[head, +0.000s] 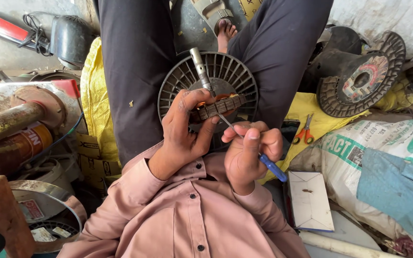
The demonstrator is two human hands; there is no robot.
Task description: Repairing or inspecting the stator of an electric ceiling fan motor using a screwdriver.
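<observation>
Hands: left (183, 128) gripping one rotor (213, 91), right (249, 150) one screwdriver (271, 166).

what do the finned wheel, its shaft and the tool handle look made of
Finned wheel: probably dull grey cast metal, matte with thin ribs. Shaft: bare steel by its pale shine. Tool handle in the right hand: smooth blue, probably plastic.

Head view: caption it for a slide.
Left hand grips a finned motor rotor; right hand works a blue-handled screwdriver against it.

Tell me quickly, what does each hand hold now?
Left hand: closed on the motor rotor.
Right hand: closed on the blue-handled screwdriver.
</observation>
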